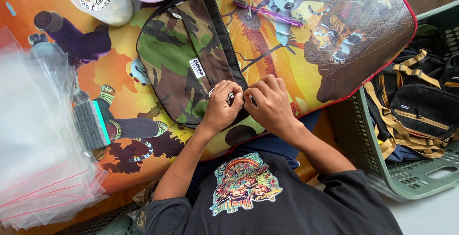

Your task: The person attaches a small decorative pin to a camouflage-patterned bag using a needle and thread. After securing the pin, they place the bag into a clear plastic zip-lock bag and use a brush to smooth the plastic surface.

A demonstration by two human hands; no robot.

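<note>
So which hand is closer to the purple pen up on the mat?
The right hand. It rests at the camouflage bag's black edge, below the purple pen and almost in line with it. The left hand touches the right but sits further left, so slightly farther away.

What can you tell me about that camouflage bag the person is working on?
The camouflage bag is a soft fabric pouch in green, brown and black patches, edged with a black strip along its right side and bearing a small white label. It lies flat on a colourful cartoon-printed mat. The left hand and right hand pinch something small at its lower black edge; what exactly is hidden.
</note>
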